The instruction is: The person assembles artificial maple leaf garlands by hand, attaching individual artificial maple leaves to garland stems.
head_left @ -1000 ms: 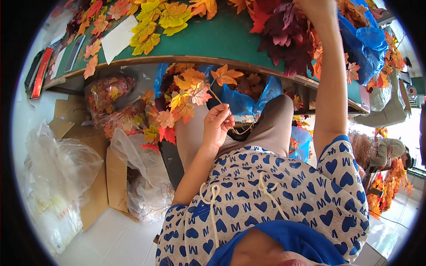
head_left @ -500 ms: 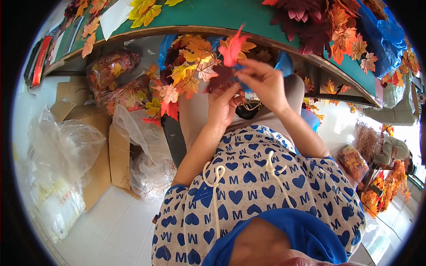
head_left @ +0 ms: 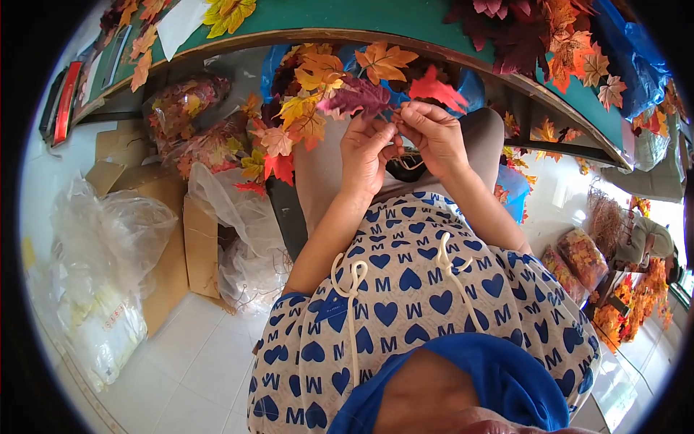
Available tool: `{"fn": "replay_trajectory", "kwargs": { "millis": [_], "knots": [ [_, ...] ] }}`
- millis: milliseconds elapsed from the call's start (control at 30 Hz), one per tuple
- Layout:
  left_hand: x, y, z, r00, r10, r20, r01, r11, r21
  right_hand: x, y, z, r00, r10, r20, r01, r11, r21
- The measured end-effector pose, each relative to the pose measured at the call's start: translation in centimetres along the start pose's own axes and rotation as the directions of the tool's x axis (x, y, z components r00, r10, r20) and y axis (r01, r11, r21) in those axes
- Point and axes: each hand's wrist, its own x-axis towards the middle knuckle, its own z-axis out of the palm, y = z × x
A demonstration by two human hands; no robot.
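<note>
My left hand (head_left: pixel 365 153) is closed in a pinch at the base of a dark purple artificial maple leaf (head_left: pixel 359 97), above my lap. Right beside it, fingertips almost touching, my right hand (head_left: pixel 435 137) pinches at the stem end of a bright red artificial maple leaf (head_left: pixel 438 90), which points up and to the right. The thin stems between the fingers are mostly hidden. An orange maple leaf (head_left: pixel 385 62) stands just beyond both hands. To the left, a bunch of yellow, orange and pink leaves (head_left: pixel 307 94) hangs over my knee.
A green table (head_left: pixel 347 23) with a wooden edge curves across the far side, bearing more leaves (head_left: pixel 564 43) and a blue plastic bag (head_left: pixel 636 61). Open cardboard boxes (head_left: pixel 163 253) and clear plastic bags (head_left: pixel 108 239) stand on the left. Bagged leaves (head_left: pixel 582 259) lie at right.
My right hand has come down toward the left hand, and the red leaf has swung right and lower. The purple leaf and the orange leaf now show more fully.
</note>
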Motion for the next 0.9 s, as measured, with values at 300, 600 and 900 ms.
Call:
{"fn": "replay_trajectory", "kwargs": {
  "millis": [300, 600, 900],
  "knots": [
    [0.0, 0.0, 0.6, 0.996, 0.083, -0.043, -0.084, 0.996, -0.041, 0.1, 1.5, -0.7, 1.000, 0.019, 0.009, -0.020, 0.998, 0.054],
    [0.3, 0.3, 0.4, 0.994, 0.097, -0.039, -0.088, 0.977, 0.195, 0.0, 1.8, -1.1, 0.996, 0.072, 0.051, -0.079, 0.988, 0.133],
    [0.4, -0.3, 0.6, 0.988, 0.139, -0.062, -0.121, 0.965, 0.234, 0.1, 2.7, -1.8, 0.988, 0.152, 0.041, -0.157, 0.947, 0.280]
  ]
}}
